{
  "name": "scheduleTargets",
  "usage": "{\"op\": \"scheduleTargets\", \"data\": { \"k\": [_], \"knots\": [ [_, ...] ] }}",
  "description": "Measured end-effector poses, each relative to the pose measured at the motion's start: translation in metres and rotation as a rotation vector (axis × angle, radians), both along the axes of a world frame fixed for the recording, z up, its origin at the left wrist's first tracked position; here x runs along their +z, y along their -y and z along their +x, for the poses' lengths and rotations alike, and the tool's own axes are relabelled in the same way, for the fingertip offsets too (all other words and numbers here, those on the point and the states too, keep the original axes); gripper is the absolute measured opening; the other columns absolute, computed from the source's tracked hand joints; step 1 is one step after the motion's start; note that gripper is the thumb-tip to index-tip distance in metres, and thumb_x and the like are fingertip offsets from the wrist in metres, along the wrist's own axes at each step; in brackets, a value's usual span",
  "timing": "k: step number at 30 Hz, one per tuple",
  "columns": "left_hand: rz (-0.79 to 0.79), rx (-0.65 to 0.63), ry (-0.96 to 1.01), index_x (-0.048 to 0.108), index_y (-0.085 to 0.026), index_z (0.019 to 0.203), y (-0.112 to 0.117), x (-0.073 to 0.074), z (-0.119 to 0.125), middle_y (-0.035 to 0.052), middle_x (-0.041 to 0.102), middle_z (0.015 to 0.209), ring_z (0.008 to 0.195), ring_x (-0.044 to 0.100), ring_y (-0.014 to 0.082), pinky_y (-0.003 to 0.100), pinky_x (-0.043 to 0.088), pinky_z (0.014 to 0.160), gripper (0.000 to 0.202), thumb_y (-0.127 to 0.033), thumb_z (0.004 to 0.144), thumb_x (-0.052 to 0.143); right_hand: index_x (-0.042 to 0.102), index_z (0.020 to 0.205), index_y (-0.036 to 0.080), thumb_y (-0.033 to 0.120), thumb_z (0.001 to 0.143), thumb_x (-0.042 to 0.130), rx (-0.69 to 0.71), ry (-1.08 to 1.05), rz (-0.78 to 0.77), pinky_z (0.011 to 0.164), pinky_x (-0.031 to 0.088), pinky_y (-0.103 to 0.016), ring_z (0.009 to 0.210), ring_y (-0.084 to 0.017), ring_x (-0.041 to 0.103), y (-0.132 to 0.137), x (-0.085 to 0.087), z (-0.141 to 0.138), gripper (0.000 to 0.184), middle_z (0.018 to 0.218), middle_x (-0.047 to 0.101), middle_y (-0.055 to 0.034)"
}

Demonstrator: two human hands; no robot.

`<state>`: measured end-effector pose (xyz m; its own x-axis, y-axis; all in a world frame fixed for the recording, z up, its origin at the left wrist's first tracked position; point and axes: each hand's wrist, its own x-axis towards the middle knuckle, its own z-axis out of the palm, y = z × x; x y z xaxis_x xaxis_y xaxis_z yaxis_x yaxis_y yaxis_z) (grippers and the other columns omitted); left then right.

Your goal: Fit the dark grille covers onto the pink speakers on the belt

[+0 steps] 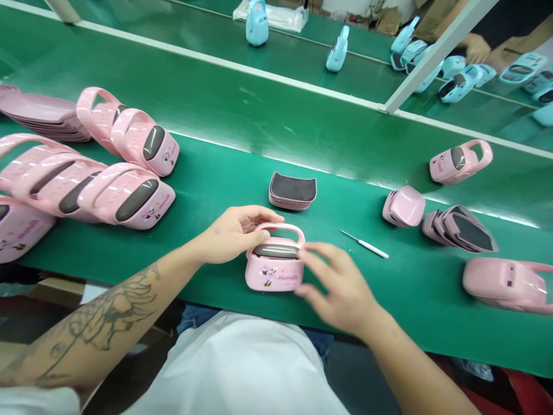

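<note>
A small pink plastic case (275,274) with a loop handle, a dark glossy panel and printed cartoon figures stands at the bench's front edge. My left hand (235,233) is closed on its handle side, thumb in front and fingers behind. At the case's right end is my right hand (339,285), slightly blurred, its fingers and thumb apart, tips at or very near the side. Just behind the case lies a stack of curved dark-faced pads (292,191) with pink edges. To the right rests a thin screwdriver (365,244) with a white handle.
More pink handled cases (129,196) crowd the left, beside stacked pink trays (47,115). At right are pink cups (404,206), dark-faced pieces (462,229) and two pink cases (503,282). Beyond a white rail (233,66), blue cases (458,83) stand near another person's hand.
</note>
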<state>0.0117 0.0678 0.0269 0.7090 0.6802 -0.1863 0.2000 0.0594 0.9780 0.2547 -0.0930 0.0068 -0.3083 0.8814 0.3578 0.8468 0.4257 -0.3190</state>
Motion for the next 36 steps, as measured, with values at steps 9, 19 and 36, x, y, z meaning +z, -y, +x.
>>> {"op": "scheduleTargets", "data": {
  "k": [9, 19, 36],
  "knots": [
    [-0.080, 0.159, 0.200, 0.068, -0.020, 0.141, 0.021, -0.030, -0.016, 0.0200, 0.066, 0.156, 0.144, 0.065, 0.0362, 0.057, 0.050, 0.124, 0.058, -0.053, 0.093, 0.078, 0.042, 0.157, 0.012, 0.029, 0.095, 0.077, -0.043, 0.059, -0.164, 0.107, 0.056, -0.063, 0.134, -0.042, 0.058, -0.011, 0.015, -0.044, 0.073, 0.146, 0.058, -0.0271],
    [0.770, -0.208, -0.039, 0.035, -0.025, 0.167, 0.030, -0.043, -0.029, 0.0260, 0.026, 0.180, 0.169, 0.019, 0.0502, 0.077, 0.022, 0.133, 0.112, -0.041, 0.074, 0.097, 0.054, 0.145, 0.017, 0.037, 0.086, 0.088, 0.056, -0.109, -0.175, 0.106, 0.060, -0.056, 0.125, -0.035, 0.063, -0.032, 0.013, -0.032, 0.071, 0.134, 0.064, -0.0199],
    [0.679, 0.011, -0.091, 0.043, -0.026, 0.153, 0.034, -0.062, -0.026, 0.0185, 0.044, 0.173, 0.168, 0.027, 0.0447, 0.070, 0.037, 0.130, 0.079, -0.025, 0.084, 0.081, 0.066, 0.141, 0.019, 0.040, 0.109, 0.043, -0.942, -0.022, -0.299, 0.074, 0.055, -0.033, 0.087, -0.024, 0.075, 0.000, -0.030, 0.066, 0.045, 0.097, 0.080, -0.0077]
  ]
}}
